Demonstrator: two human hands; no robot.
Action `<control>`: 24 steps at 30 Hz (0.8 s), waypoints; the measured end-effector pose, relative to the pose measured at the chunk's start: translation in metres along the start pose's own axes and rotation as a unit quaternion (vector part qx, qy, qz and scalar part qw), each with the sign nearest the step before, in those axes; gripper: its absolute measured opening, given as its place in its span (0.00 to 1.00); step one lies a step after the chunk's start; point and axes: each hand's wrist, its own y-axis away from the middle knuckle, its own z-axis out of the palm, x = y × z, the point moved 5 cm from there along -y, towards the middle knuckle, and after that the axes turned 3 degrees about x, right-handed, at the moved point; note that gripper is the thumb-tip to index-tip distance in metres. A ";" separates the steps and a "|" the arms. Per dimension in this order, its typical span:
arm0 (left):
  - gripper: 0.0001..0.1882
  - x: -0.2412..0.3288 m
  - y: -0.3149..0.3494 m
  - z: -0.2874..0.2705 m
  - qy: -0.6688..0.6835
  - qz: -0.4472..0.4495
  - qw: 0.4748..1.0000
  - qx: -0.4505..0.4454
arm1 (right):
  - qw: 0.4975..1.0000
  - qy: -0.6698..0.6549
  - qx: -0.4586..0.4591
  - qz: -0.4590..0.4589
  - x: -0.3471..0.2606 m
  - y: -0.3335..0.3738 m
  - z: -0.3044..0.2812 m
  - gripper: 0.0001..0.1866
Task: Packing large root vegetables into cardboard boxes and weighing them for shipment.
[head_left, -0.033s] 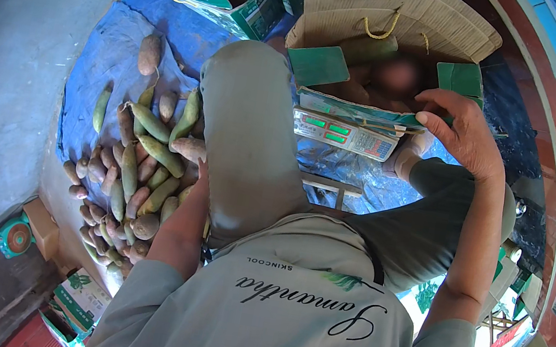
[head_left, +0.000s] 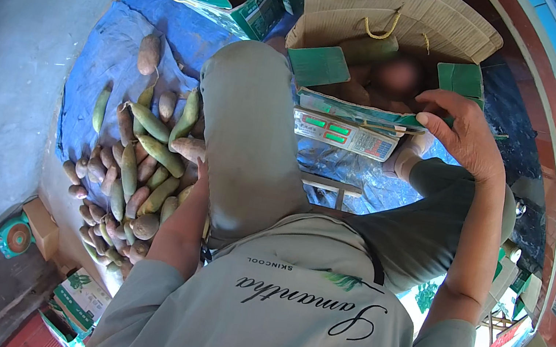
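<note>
Scarcely moved, the half-curled right hand point(head_left: 465, 134) touches the carton rim point(head_left: 360, 111).

Inside the open brown-and-green cardboard box point(head_left: 344, 10), we find one round thing point(head_left: 395, 77) too blurred to identify; below-left of that box, the bare left hand point(head_left: 203, 169) is mostly hidden behind the grey-trousered leg point(head_left: 250, 139).

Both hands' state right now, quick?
Left hand: mostly hidden by the leg; grip cannot be told.
Right hand: part-curled at the open box's near edge; firm grip cannot be told.
</note>
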 end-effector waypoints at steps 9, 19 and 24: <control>0.21 -0.016 0.002 -0.009 -0.050 0.049 0.998 0.004 | 1.000 -0.006 -0.004 0.011 0.000 -0.007 0.000 0.21; 0.22 -0.064 -0.028 0.025 -0.242 0.044 0.967 0.060 | 0.998 -0.043 -0.034 0.018 -0.001 -0.014 -0.002 0.24; 0.20 -0.028 -0.044 0.017 -0.257 -0.042 0.965 0.016 | 0.997 -0.062 -0.029 0.037 0.009 -0.010 0.003 0.24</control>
